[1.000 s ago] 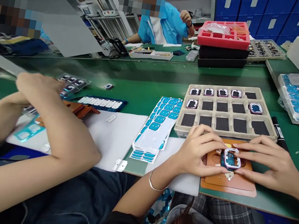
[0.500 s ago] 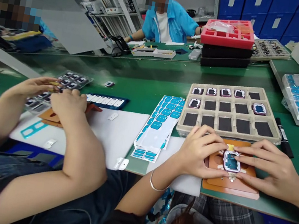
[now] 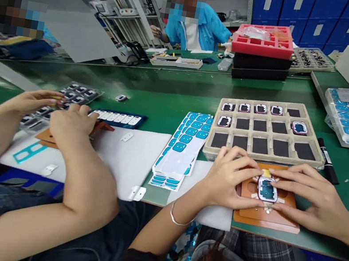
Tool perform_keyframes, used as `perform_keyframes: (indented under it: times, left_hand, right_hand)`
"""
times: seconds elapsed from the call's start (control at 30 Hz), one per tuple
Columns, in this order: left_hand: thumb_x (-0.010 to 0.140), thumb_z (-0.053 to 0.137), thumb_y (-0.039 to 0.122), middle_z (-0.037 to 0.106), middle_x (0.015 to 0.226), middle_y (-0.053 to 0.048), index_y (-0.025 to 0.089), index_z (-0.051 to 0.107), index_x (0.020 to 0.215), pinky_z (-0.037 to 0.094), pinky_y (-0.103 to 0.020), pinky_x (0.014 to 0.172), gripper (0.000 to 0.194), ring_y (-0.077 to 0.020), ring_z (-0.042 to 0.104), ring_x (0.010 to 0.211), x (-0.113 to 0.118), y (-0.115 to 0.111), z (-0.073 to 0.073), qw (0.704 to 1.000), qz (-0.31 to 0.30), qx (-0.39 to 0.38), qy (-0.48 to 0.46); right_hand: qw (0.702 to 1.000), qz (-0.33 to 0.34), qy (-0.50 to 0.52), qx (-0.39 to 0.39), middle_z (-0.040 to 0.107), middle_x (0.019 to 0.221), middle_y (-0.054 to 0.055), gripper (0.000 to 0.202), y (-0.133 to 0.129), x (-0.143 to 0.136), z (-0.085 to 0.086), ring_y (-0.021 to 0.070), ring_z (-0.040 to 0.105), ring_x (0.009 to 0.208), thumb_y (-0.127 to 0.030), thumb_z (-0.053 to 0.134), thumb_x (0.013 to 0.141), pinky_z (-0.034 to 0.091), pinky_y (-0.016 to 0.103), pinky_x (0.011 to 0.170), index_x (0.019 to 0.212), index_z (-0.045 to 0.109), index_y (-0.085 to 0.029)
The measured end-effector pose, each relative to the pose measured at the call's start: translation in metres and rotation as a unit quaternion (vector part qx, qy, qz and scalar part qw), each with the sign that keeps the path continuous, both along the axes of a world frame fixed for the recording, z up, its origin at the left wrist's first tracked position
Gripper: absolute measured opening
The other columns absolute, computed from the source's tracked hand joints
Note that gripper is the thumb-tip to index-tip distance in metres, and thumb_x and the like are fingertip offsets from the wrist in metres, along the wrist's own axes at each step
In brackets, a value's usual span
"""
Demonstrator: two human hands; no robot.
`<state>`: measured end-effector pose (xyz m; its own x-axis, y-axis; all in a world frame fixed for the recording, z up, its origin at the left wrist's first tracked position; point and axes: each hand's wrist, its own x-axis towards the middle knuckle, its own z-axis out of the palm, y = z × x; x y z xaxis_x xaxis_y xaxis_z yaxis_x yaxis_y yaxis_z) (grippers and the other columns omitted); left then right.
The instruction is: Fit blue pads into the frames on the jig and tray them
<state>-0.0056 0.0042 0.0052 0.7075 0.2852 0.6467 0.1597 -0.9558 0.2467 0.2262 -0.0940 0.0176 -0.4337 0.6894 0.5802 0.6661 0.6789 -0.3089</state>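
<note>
Carefully, it seems, the left hand [image 3: 232, 176] pinches the left side of a watch-shaped frame [image 3: 267, 191], fingertips at its upper part and thumb at its lower end. The right hand [image 3: 314, 198] pinches the right side in much the same way. The frame lies face up: a rounded rectangle with a white border, a thin purplish outer edge and a teal middle with dark, notched outlines. It sits on an orange plate [image 3: 286, 225], a yellow piece [image 3: 266, 172] at its far end. Just beyond is a beige tray [image 3: 290, 160] with six similar frames [image 3: 244, 108]. A black marker [image 3: 327, 161] lies beside the tray, on its right; on its left are sheets of blue stickers [image 3: 177, 160]. Farther left are a co-worker's hands [image 3: 72, 124].
</note>
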Motion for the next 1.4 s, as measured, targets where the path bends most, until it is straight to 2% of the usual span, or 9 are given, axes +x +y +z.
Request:
perform_keyframes:
  times: [0.1, 0.6, 0.83, 0.93, 1.0, 1.07, 1.2, 1.3, 1.4]
  left_hand:
    - [0.074, 0.073, 0.065, 0.075, 0.103, -0.004, 0.021, 0.069, 0.106, 0.037, -0.039, 0.079, 0.055, -0.0228, 0.055, 0.097, 0.0, -0.001, 0.0, 1.0, 0.003, -0.016, 0.009]
    - [0.081, 0.07, 0.06, 0.073, 0.106, -0.005, 0.023, 0.067, 0.114, 0.041, -0.04, 0.085, 0.05, -0.0224, 0.055, 0.099, -0.001, -0.007, 0.005, 0.996, -0.002, -0.079, 0.028]
    - [0.08, 0.068, 0.065, 0.067, 0.103, -0.007, 0.021, 0.067, 0.11, 0.039, -0.04, 0.088, 0.054, -0.0234, 0.054, 0.099, 0.0, -0.005, -0.001, 0.988, -0.012, -0.117, 0.099]
    - [0.08, 0.066, 0.068, 0.065, 0.1, -0.006, 0.021, 0.067, 0.113, 0.041, -0.04, 0.09, 0.058, -0.0222, 0.054, 0.097, 0.003, -0.004, -0.005, 0.984, -0.027, -0.17, 0.054]
    - [0.08, 0.062, 0.072, 0.065, 0.108, -0.008, 0.024, 0.065, 0.122, 0.041, -0.041, 0.094, 0.063, -0.0235, 0.054, 0.103, 0.004, -0.005, -0.006, 0.979, -0.039, -0.195, 0.041]
    - [0.082, 0.056, 0.074, 0.061, 0.124, -0.01, 0.028, 0.057, 0.136, 0.038, -0.046, 0.101, 0.071, -0.0269, 0.049, 0.113, 0.005, -0.005, -0.006, 0.976, -0.059, -0.197, 0.079]
    - [0.084, 0.052, 0.076, 0.046, 0.146, -0.01, 0.038, 0.022, 0.157, 0.031, -0.052, 0.107, 0.088, -0.0317, 0.038, 0.125, 0.005, -0.005, -0.007, 0.969, -0.09, -0.182, 0.138]
    - [0.084, 0.05, 0.077, 0.04, 0.152, -0.01, 0.039, 0.002, 0.159, 0.029, -0.054, 0.109, 0.097, -0.0338, 0.034, 0.127, 0.005, -0.004, -0.011, 0.975, -0.085, -0.163, 0.122]
    - [0.086, 0.045, 0.077, 0.027, 0.161, -0.011, 0.038, -0.007, 0.158, 0.029, -0.056, 0.108, 0.096, -0.0367, 0.031, 0.13, 0.006, -0.004, -0.014, 0.979, -0.085, -0.129, 0.134]
  right_hand:
    - [1.0, -0.001, 0.004, -0.007, 0.071, 0.12, 0.011, 0.037, 0.0, 0.0, 0.001, 0.0239, 0.06, 0.097, -0.024, 0.069, 0.088, 0.057, 0.041, 0.08, 0.123, 0.063, -0.02]
    - [1.0, -0.002, 0.001, -0.031, 0.07, 0.117, 0.012, 0.031, -0.002, 0.0, -0.003, 0.0234, 0.056, 0.096, -0.026, 0.073, 0.085, 0.055, 0.041, 0.08, 0.115, 0.066, -0.018]
    - [0.999, 0.005, -0.022, -0.04, 0.071, 0.113, 0.01, 0.022, 0.001, -0.002, -0.007, 0.0237, 0.056, 0.096, -0.028, 0.072, 0.086, 0.055, 0.04, 0.076, 0.105, 0.065, -0.02]
    - [0.999, 0.005, 0.001, -0.043, 0.071, 0.107, 0.008, 0.022, 0.003, -0.003, -0.007, 0.0231, 0.057, 0.096, -0.029, 0.073, 0.085, 0.056, 0.038, 0.076, 0.104, 0.062, -0.022]
    - [0.998, -0.004, 0.029, -0.053, 0.07, 0.104, 0.007, 0.028, 0.004, -0.004, -0.008, 0.0224, 0.059, 0.095, -0.028, 0.073, 0.084, 0.056, 0.036, 0.077, 0.108, 0.06, -0.024]
    - [0.996, -0.017, 0.065, -0.065, 0.068, 0.1, 0.006, 0.033, 0.004, -0.005, -0.011, 0.0212, 0.062, 0.092, -0.027, 0.074, 0.081, 0.057, 0.034, 0.074, 0.111, 0.059, -0.025]
    - [0.978, -0.027, 0.17, -0.118, 0.066, 0.099, 0.004, 0.036, 0.005, -0.005, -0.019, 0.0189, 0.067, 0.089, -0.028, 0.078, 0.076, 0.058, 0.03, 0.076, 0.107, 0.059, -0.027]
    - [0.938, -0.004, 0.274, -0.213, 0.068, 0.106, 0.004, 0.041, 0.007, -0.002, -0.021, 0.0207, 0.069, 0.101, -0.032, 0.081, 0.075, 0.058, 0.032, 0.087, 0.108, 0.057, -0.028]
    - [0.889, 0.009, 0.347, -0.3, 0.07, 0.111, 0.006, 0.048, 0.009, 0.003, -0.021, 0.0242, 0.069, 0.107, -0.039, 0.084, 0.072, 0.057, 0.035, 0.09, 0.11, 0.057, -0.028]
